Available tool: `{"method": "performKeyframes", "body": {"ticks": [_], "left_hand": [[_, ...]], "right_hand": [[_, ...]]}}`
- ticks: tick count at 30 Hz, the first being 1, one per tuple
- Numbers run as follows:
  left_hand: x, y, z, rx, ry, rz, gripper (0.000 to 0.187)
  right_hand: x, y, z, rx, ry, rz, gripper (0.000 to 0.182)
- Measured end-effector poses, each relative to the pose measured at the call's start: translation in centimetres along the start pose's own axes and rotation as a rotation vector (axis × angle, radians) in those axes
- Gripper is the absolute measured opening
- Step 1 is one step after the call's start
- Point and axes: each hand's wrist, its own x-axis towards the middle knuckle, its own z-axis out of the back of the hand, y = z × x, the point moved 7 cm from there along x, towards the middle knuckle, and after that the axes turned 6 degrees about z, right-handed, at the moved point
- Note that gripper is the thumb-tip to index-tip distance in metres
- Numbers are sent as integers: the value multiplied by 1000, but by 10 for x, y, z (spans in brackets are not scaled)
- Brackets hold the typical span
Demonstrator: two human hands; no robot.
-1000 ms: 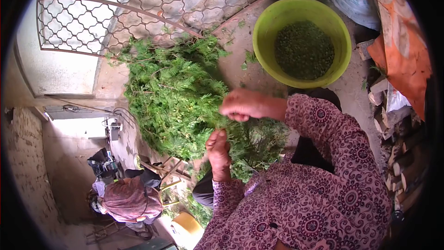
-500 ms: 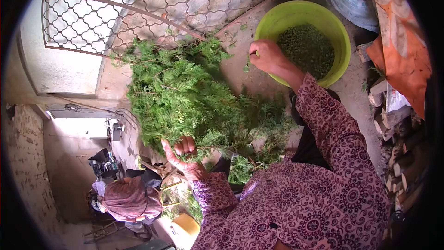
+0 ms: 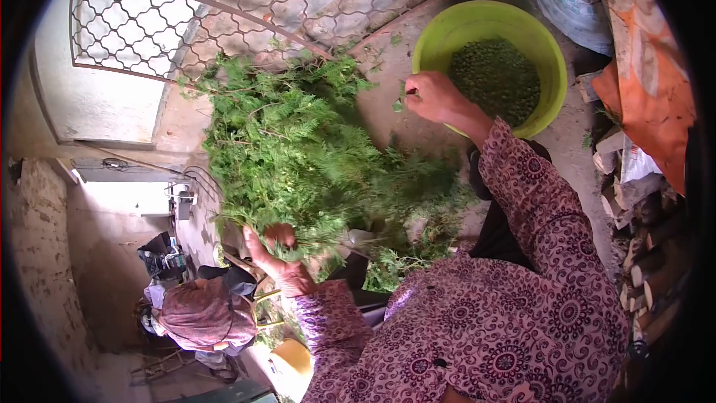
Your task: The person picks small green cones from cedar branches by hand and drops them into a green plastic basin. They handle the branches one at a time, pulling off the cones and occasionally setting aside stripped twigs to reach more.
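Observation:
My left hand (image 3: 277,255) is at the near-left edge of a heap of feathery green conifer branches (image 3: 291,130). Its fingers curl around a leafy branch while the thumb sticks out; motion blurs them. My right hand (image 3: 436,97) is closed in a pinch, in front of the left rim of a lime-green tub (image 3: 553,67). A small green sprig (image 3: 399,105) dangles at its fingertips. Inside the tub lies a layer of small green pieces (image 3: 496,75), many of them roundish.
A metal lattice (image 3: 201,7) stands behind the heap. At the right are a white sack (image 3: 570,4), an orange sheet (image 3: 645,67) and stacked firewood (image 3: 649,261). Another person (image 3: 205,312) sits at the lower left, near a yellow container (image 3: 292,362).
My left hand has moved left and slightly down, along the heap's edge. The right hand has shifted only a little, still pinching beside the tub.

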Motion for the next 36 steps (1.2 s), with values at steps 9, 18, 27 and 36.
{"method": "performKeyframes", "body": {"ticks": [9, 18, 27, 36], "left_hand": [[-101, -216, 135, 1582, -1062, -276, 38], [-346, -244, 340, 2480, -1138, 1443, 44], [-258, -108, 318, 2354, -558, 1310, 53], [-12, 19, 152, 1873, -167, 73, 33]], "right_hand": [[-3, 5, -3, -62, 142, -14, 16], [-4, 10, -12, -82, 181, -46, 16], [-40, -10, -72, -258, 390, -49, 17], [-203, -60, -225, -307, 930, -208, 13]]}}
